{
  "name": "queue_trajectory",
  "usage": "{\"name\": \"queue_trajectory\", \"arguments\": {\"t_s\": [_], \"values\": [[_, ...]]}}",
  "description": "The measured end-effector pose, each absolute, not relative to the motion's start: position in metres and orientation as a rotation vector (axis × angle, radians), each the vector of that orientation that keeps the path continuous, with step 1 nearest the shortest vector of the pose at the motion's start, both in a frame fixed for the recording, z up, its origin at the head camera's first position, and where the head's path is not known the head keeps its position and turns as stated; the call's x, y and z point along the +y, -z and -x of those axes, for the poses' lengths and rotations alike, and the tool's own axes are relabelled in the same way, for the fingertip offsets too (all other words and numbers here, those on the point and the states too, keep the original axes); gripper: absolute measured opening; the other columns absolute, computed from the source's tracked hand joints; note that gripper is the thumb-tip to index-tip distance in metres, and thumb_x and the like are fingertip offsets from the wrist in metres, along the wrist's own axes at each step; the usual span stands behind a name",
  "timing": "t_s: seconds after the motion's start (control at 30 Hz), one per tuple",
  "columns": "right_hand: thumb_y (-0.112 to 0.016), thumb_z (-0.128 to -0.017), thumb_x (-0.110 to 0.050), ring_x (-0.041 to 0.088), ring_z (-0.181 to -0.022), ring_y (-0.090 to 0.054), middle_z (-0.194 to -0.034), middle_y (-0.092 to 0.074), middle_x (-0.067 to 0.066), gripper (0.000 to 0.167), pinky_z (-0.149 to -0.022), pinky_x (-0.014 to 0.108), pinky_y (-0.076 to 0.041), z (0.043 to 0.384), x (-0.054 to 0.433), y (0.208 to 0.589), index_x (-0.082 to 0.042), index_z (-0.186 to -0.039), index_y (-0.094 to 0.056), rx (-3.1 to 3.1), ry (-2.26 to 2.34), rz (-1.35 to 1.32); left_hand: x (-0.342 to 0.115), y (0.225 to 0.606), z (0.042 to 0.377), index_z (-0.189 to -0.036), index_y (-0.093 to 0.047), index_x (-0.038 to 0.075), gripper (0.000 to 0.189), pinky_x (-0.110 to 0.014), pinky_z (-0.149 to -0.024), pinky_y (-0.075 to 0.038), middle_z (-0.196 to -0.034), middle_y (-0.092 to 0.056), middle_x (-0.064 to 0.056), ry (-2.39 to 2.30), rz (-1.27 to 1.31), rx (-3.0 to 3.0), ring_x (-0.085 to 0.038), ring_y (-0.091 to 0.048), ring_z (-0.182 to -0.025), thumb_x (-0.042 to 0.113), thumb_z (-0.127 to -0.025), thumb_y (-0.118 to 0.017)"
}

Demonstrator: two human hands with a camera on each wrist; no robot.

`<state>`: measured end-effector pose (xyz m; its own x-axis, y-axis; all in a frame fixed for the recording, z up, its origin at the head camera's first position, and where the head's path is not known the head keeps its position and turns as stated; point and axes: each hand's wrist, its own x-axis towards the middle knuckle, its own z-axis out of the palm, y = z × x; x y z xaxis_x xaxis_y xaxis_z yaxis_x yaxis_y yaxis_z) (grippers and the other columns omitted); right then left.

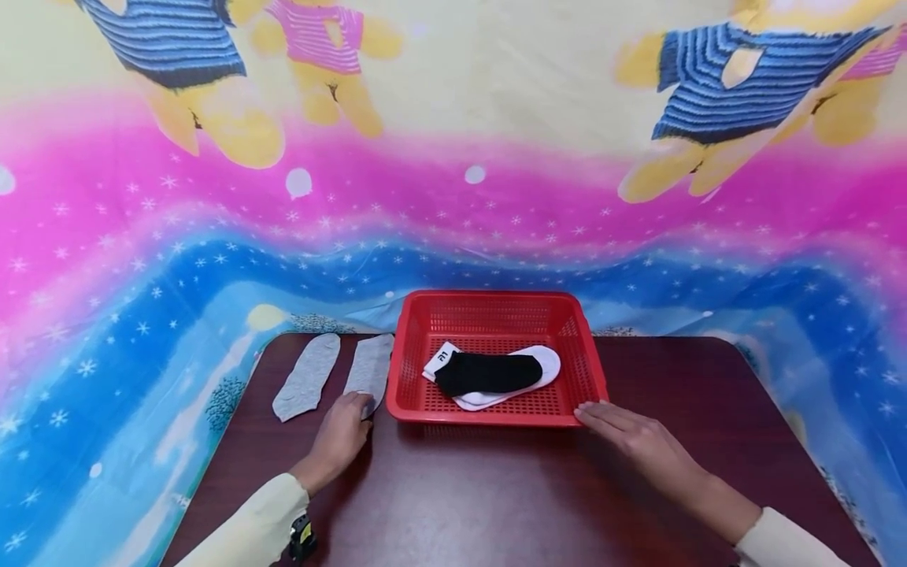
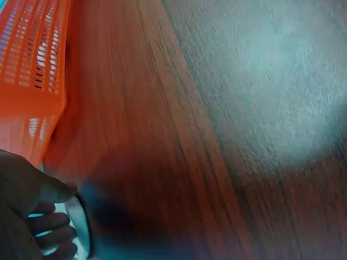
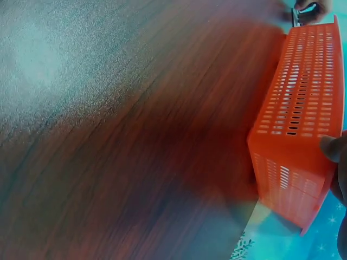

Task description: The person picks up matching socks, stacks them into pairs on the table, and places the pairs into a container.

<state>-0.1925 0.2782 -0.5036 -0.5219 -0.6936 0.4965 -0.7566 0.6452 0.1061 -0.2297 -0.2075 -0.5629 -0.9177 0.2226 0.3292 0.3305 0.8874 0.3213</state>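
My left hand (image 1: 342, 435) pinches the near end of a light grey ankle sock (image 1: 368, 364) lying just left of the red plastic basket (image 1: 489, 418). In the left wrist view the sock's edge (image 2: 80, 225) curves up between thumb and curled fingers. A second grey sock (image 1: 309, 376) lies flat farther left. At the basket's near right corner, my right hand (image 1: 645, 441) holds the rim, its thumb (image 3: 328, 147) against the outer wall. Inside the basket a black sock (image 1: 489, 373) lies across white socks (image 1: 547, 364), one with a dark mark on its cuff.
The basket stands near the back edge of a dark reddish-brown wooden table (image 1: 453, 496). Behind and beside the table hangs a printed cloth (image 1: 453, 205) with bears and snowflakes. Something black and yellow (image 1: 302, 537) sits at the left sleeve cuff.
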Motion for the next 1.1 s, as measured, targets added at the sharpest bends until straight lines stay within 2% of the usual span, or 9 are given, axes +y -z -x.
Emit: {"name": "queue_trajectory", "arguments": {"t_s": [0.23, 0.43, 0.6, 0.87, 1.1], "values": [[-0.022, -0.112, -0.042, 0.02, -0.107, -0.074, -0.118, -0.076, 0.004, 0.063, -0.083, 0.041, -0.058, 0.195, 0.275, 0.505, -0.011, -0.122, -0.075, -2.408, -0.258, -1.063, -0.212, 0.572, 0.232, -0.084, -0.068, 0.0, 0.018, -0.04, -0.07, -0.051, -0.078, -0.058, -0.008, 0.455, 0.522, -2.666, -0.029, -0.058, -0.077, -0.014, -0.072, -0.068], [-0.024, -0.111, -0.045, 0.02, -0.107, -0.074, -0.118, -0.075, 0.003, 0.061, -0.085, 0.04, -0.059, 0.195, 0.274, 0.506, -0.011, -0.123, -0.074, -2.433, -0.263, -1.042, -0.207, 0.571, 0.228, -0.08, -0.06, 0.002, 0.015, -0.038, -0.062, -0.05, -0.074, -0.051, -0.007, 0.32, 0.518, -2.726, -0.028, -0.055, -0.072, -0.012, -0.08, -0.065], [-0.022, -0.111, -0.044, 0.021, -0.106, -0.074, -0.118, -0.075, 0.004, 0.062, -0.084, 0.041, -0.059, 0.195, 0.274, 0.507, -0.011, -0.124, -0.073, -2.43, -0.259, -1.045, -0.2, 0.566, 0.218, -0.076, -0.056, 0.005, 0.019, -0.035, -0.057, -0.048, -0.072, -0.05, -0.007, 0.324, 0.502, -2.802, -0.026, -0.054, -0.069, -0.012, -0.08, -0.065], [-0.025, -0.111, -0.041, 0.021, -0.104, -0.075, -0.118, -0.076, 0.005, 0.058, -0.081, 0.041, -0.059, 0.193, 0.274, 0.507, -0.012, -0.123, -0.073, -2.385, -0.282, -1.042, -0.176, 0.554, 0.193, -0.069, -0.06, 0.006, 0.022, -0.033, -0.053, -0.047, -0.065, -0.056, -0.006, 0.513, 0.517, -2.83, -0.025, -0.06, -0.06, -0.013, -0.073, -0.07], [-0.026, -0.111, -0.042, 0.022, -0.105, -0.075, -0.118, -0.076, 0.005, 0.058, -0.081, 0.042, -0.059, 0.193, 0.273, 0.506, -0.011, -0.124, -0.073, -2.377, -0.295, -1.042, -0.146, 0.549, 0.173, -0.072, -0.065, 0.004, 0.02, -0.021, -0.048, -0.042, -0.058, -0.058, 0.001, 1.136, 0.352, -2.981, -0.007, -0.05, -0.052, -0.013, -0.062, -0.062]]}}
